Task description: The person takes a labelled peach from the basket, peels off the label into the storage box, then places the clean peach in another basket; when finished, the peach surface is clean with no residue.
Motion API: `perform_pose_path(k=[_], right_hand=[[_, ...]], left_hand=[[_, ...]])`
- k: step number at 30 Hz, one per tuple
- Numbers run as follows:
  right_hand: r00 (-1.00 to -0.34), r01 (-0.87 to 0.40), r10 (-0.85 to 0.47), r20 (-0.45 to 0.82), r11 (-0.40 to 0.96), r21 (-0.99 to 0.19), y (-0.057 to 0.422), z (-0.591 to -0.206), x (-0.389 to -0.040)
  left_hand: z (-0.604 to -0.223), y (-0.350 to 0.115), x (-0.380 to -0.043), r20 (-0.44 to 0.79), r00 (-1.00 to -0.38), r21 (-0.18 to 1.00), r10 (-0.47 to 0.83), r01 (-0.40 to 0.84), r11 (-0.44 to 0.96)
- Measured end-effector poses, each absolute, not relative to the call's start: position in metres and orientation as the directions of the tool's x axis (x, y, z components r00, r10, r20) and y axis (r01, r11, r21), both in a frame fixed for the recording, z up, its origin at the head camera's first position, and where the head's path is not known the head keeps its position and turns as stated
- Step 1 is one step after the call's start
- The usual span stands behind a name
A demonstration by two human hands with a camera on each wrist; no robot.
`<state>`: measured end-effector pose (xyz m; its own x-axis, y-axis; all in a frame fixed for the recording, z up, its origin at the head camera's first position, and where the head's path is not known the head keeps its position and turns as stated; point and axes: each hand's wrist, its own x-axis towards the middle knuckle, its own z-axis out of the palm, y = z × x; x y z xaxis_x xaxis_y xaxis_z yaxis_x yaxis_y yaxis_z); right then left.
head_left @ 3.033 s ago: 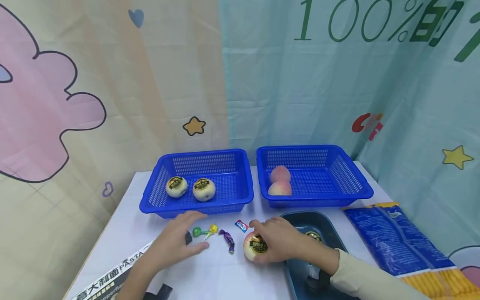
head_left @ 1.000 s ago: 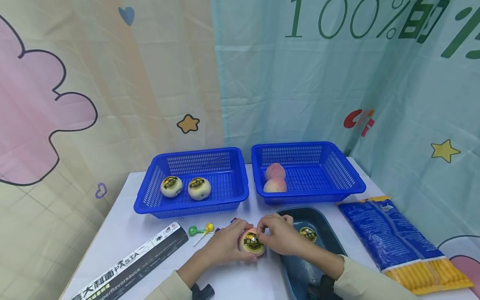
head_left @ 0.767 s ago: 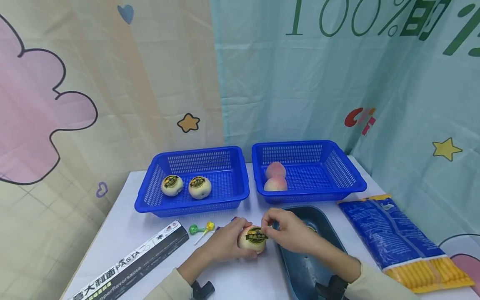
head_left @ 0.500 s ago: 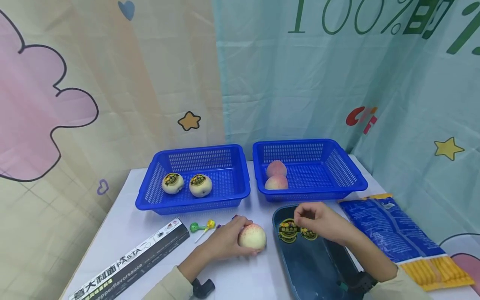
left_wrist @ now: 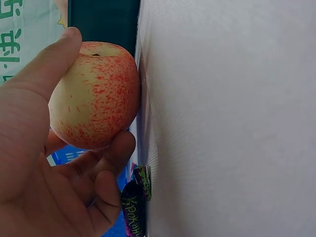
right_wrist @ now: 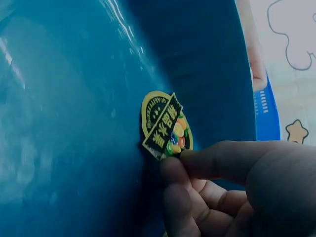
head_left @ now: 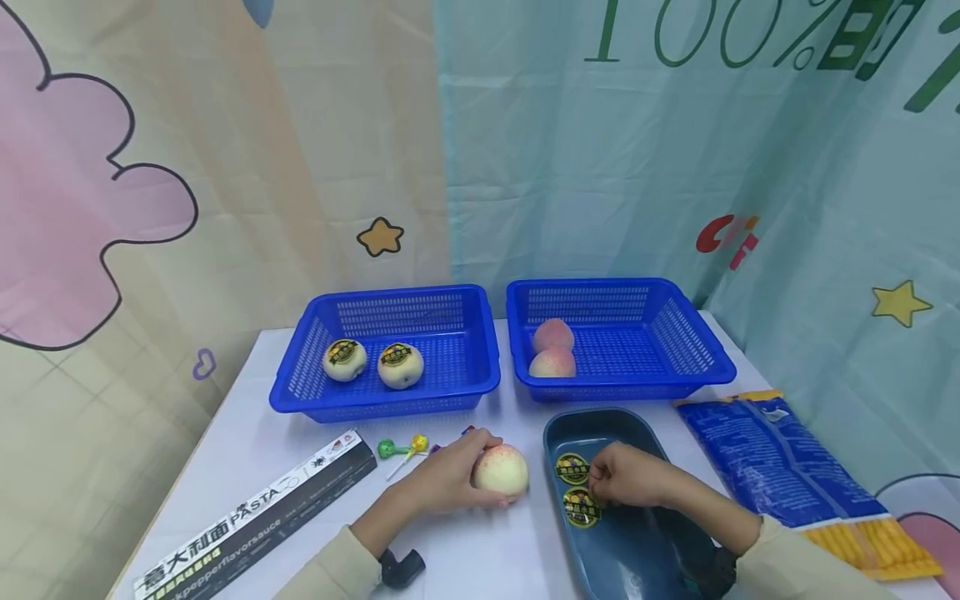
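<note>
My left hand (head_left: pixel 452 477) holds a pale peach (head_left: pixel 501 470) with red speckles on the white table; in the left wrist view the thumb and fingers curl round the peach (left_wrist: pixel 96 98). My right hand (head_left: pixel 632 477) is inside the dark blue tray (head_left: pixel 558 542). Its thumb and forefinger pinch the edge of a round black-and-gold sticker (right_wrist: pixel 163 121), close to the tray's side wall. A second such sticker (head_left: pixel 572 469) lies in the tray beside the hand. The right fingers hide part of the tray floor.
Two stickered pale fruits (head_left: pixel 401 366) sit in the left blue basket (head_left: pixel 384 410); two pink peaches (head_left: pixel 553 363) are in the right basket (head_left: pixel 622 389). Lollipops (head_left: pixel 418 444) and a purple-wrapped candy (left_wrist: pixel 133 207) lie by my left hand. A pasta box (head_left: pixel 262 517) and a blue-yellow bag (head_left: pixel 795 475) flank them.
My left hand came to grip the peach. My right hand peeled the sticker off the peach, moved right with it and lowered it into the tray.
</note>
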<state>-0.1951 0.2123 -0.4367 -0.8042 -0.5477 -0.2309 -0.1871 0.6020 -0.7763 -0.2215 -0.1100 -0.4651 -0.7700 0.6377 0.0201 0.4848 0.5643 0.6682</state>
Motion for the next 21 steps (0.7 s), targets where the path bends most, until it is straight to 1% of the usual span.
perform_pose_path(k=[8, 13, 15, 17, 19, 21], right_hand=[[-0.832, -0.36, -0.537, -0.142, 0.716, -0.598, 0.21, -0.444, -0.197], [-0.849, -0.402, -0.517, -0.11, 0.766, -0.502, 0.207, -0.442, -0.194], [-0.854, -0.397, -0.508, -0.11, 0.774, -0.493, 0.206, -0.439, -0.193], [-0.85, -0.392, -0.515, -0.116, 0.763, -0.515, 0.207, -0.435, -0.193], [-0.842, -0.377, -0.526, -0.119, 0.733, -0.566, 0.211, -0.427, -0.196], [-0.845, -0.367, -0.528, -0.089, 0.692, -0.622, 0.222, -0.416, -0.202]], left_hand=[[-0.463, -0.109, -0.223, -0.005, -0.764, 0.674, 0.646, 0.474, 0.566], [-0.462, -0.109, -0.224, 0.013, -0.762, 0.667, 0.648, 0.489, 0.562], [-0.462, -0.109, -0.224, 0.013, -0.762, 0.671, 0.647, 0.487, 0.56], [-0.463, -0.109, -0.224, 0.015, -0.761, 0.673, 0.648, 0.487, 0.557], [-0.464, -0.109, -0.224, 0.02, -0.76, 0.675, 0.65, 0.49, 0.552], [-0.465, -0.109, -0.224, 0.029, -0.758, 0.671, 0.652, 0.498, 0.549]])
